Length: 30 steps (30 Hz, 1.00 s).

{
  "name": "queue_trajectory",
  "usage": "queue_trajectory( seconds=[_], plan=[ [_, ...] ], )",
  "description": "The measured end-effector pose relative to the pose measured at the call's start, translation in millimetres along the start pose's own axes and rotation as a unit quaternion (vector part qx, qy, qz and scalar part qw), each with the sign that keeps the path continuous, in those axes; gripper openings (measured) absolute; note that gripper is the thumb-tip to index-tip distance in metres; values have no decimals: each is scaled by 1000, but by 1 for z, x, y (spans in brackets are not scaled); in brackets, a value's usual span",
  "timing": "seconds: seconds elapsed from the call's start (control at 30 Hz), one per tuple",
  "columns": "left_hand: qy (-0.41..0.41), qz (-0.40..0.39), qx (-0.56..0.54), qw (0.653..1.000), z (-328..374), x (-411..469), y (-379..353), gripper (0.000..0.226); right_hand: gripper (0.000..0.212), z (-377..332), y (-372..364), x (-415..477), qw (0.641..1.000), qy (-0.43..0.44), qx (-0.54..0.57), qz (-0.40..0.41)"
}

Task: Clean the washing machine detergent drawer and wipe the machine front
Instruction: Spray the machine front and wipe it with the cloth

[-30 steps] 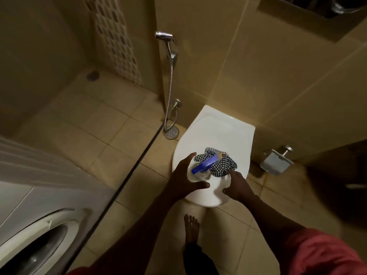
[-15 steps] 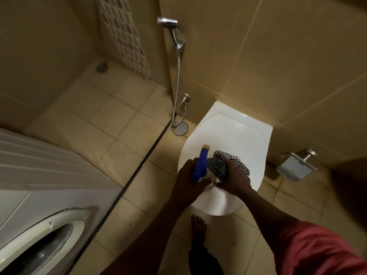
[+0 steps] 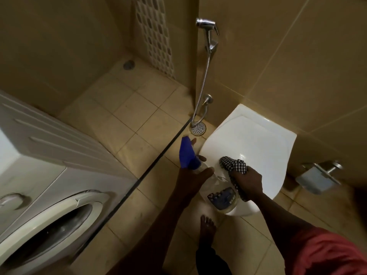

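Two hands over the toilet (image 3: 248,135): I see the left hand (image 3: 190,177) gripping the bottle (image 3: 187,155) by its neck, the right hand (image 3: 249,182) clutching the cloth (image 3: 234,164). The washer (image 3: 39,175) stands well apart, lower left. Tilted like that, the bottle could slip or leak as I turn

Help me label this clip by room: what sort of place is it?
Most likely a home bathroom: a closed toilet, a hand sprayer on the tiled wall, and a front-loading washing machine.

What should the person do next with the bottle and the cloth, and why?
Probably turn left and carry both to the washing machine: the left hand grips the spray bottle, the right hand grips the checkered cloth over the toilet lid, and the machine stands at the left, not yet touched.
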<state>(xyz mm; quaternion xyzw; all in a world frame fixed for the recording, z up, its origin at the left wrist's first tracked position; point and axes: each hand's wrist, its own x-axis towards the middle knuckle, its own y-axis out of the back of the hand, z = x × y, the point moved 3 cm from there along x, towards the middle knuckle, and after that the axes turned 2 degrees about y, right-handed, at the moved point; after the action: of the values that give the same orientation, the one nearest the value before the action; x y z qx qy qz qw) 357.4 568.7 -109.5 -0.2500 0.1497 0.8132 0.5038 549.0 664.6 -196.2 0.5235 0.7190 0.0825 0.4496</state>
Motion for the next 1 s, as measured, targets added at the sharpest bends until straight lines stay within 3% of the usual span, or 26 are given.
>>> queue_trajectory(
  seconds=[0.1, 0.2, 0.37, 0.5, 0.7, 0.87, 1.0],
  plan=[
    [-11, 22, -42, 999, 8, -14, 14, 22, 58, -14, -1, -12, 999, -17, 52, 6],
    [-35, 48, -57, 997, 20, -31, 33, 44, 56, -27, -2, -22, 996, -34, 75, 15],
    [-99, 46, -79, 991, 44, -64, 83, 50, 62, -59, -19, -47, 998, -11, 59, 15],
    [-156, 61, -65, 984, 41, -96, 131, 56, 53, -100, -52, -76, 998, 34, 59, -10],
    [-111, 199, -93, 969, 15, -156, 235, 44, 70, -191, -118, -157, 984, 150, 71, -59],
    [-101, 320, -101, 937, -17, -204, 318, 42, 48, -257, -170, -235, 958, 265, 41, -100],
    [-89, 398, -119, 905, -41, -253, 386, 26, 54, -296, -227, -287, 940, 289, 49, -172]
  ],
)
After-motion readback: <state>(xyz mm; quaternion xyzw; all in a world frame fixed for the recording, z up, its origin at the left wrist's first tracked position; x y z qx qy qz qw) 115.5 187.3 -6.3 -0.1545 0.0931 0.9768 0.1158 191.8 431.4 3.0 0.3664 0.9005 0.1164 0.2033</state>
